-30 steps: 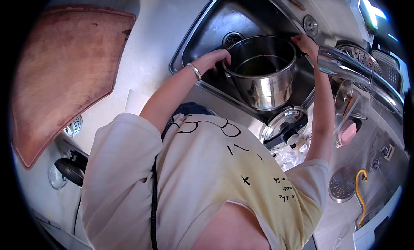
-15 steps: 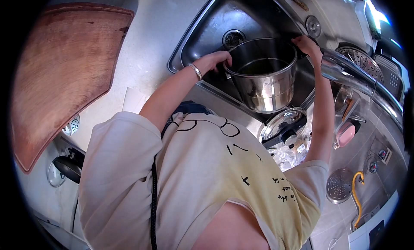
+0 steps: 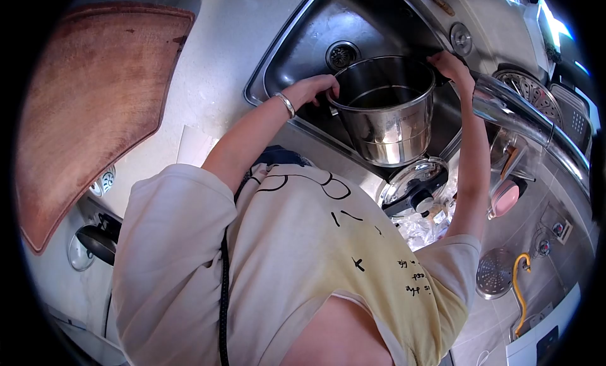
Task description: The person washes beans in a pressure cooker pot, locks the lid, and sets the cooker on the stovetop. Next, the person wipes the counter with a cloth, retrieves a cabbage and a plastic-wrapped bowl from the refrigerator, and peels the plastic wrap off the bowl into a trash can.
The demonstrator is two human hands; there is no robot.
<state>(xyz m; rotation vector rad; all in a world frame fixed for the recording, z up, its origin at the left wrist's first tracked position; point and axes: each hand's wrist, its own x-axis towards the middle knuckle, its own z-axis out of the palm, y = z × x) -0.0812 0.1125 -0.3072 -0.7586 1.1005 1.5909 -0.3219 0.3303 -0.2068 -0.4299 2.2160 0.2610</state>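
A tall stainless steel pot (image 3: 391, 135) is tilted over the sink (image 3: 297, 38), its open mouth toward the drain. Dark contents, perhaps liquid, show low inside it. My left hand (image 3: 319, 88) is closed at the pot's left side, over the rim and small side handle. On the far right side, my right hand (image 3: 451, 66) grips the pot's dark handle, mostly hidden under the fingers. Below the pot, a pressure cooker lid (image 3: 416, 186) with a black handle lies by the sink's near edge.
A large wooden cutting board (image 3: 101, 101) lies on the left counter. A chrome faucet (image 3: 514, 107) reaches in from the right, close to my right forearm. Steamer racks (image 3: 527, 91), a pink item (image 3: 505, 199) and a crumpled plastic bag (image 3: 420, 230) are at the right.
Almost nothing differs: both hands keep their hold and the pot stays in place with the same tilt. The view has shifted very slightly.
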